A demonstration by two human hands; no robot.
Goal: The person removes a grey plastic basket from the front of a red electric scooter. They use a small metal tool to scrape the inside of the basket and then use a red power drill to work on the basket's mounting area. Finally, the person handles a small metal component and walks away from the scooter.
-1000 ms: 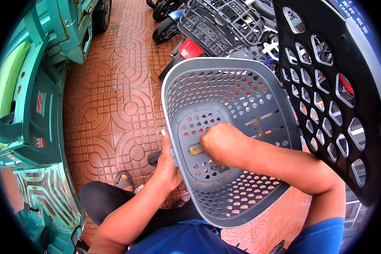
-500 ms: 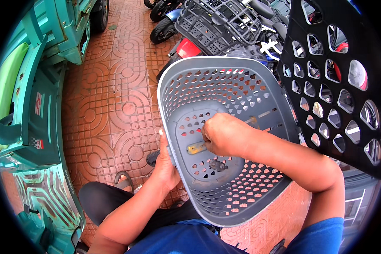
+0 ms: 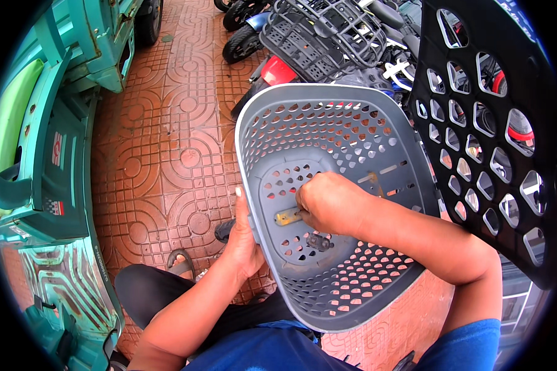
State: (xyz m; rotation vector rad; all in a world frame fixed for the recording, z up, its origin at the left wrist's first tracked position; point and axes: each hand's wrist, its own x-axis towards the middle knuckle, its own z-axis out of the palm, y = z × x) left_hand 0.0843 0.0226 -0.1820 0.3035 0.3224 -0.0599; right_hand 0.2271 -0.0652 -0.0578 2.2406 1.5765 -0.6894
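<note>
Holding bskt point(image 3: 319, 92) abv red tiles point(image 3: 139, 164), bikes point(image 3: 319, 44) nrby

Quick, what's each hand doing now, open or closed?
Left hand: against the basket; fingers partly hidden, so I can't tell if it's closed.
Right hand: closed, inside the basket; can't tell what, if anything, it holds.

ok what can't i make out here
In the head view:
Right hand: fingertips, hidden by the hand itself.
Grey perforated plastic basket: part of the floor, covered by that hand.
Left hand: most fingers, hidden by palm or basket.
Small dark lump in the basket: too small to identify.
Black perforated panel: top, cut off by the upper edge.
</note>
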